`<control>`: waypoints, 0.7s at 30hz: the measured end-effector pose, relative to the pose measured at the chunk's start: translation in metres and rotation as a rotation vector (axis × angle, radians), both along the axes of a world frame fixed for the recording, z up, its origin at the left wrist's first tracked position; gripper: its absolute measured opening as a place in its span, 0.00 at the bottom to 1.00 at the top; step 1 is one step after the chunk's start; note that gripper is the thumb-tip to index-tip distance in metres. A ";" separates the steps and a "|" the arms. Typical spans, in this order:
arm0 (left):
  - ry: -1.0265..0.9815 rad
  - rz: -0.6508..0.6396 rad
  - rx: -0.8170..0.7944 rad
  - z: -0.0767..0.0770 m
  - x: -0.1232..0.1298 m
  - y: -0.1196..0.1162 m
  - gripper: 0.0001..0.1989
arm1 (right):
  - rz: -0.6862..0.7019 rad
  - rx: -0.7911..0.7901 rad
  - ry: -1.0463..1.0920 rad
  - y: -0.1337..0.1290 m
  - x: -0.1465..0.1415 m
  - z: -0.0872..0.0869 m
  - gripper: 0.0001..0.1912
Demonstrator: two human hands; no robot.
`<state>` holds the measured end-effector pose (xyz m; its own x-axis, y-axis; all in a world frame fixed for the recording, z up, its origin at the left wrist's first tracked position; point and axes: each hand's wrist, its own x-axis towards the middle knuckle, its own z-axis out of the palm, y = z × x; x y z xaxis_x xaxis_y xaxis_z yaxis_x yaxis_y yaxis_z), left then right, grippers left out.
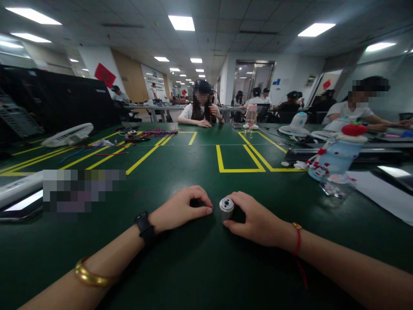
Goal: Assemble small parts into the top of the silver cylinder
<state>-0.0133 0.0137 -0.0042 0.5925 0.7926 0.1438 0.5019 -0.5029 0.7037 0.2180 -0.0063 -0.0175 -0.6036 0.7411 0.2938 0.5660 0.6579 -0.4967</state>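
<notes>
A small silver metal cylinder (226, 210) stands upright on the dark green table (180, 275); its top face has a black centre and small dark spots. My right hand (254, 217) grips it from the right, thumb on the near side and fingers on the far side. Just left of the cylinder, and apart from it, rests my left hand (180, 209). Its fingers curve toward the thumb, with a gap inside the curl and nothing visible in it. The cylinder's lower right side is hidden by my right hand.
Yellow tape (241, 170) marks boxes on the table. At right stand a blue bottle (337, 157), a clear packet (335, 187) and white paper (383, 193). Wires (155, 134) and a white fan (69, 134) lie at left. Across the table sits a person (200, 107).
</notes>
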 end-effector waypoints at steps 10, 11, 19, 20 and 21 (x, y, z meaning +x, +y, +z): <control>-0.183 0.162 0.151 0.020 0.027 -0.018 0.06 | 0.010 0.043 -0.012 0.001 -0.001 -0.002 0.13; -0.179 0.145 0.178 0.021 0.029 -0.019 0.06 | 0.012 0.048 -0.013 0.001 -0.001 -0.003 0.13; -0.098 0.085 0.197 0.022 0.033 -0.024 0.05 | 0.018 0.051 -0.011 0.000 -0.001 -0.003 0.13; -0.104 0.084 0.178 0.022 0.032 -0.023 0.06 | 0.018 0.050 -0.011 0.001 -0.001 -0.002 0.14; -0.113 0.092 0.151 0.021 0.030 -0.022 0.07 | 0.019 0.046 -0.011 0.001 -0.001 -0.002 0.14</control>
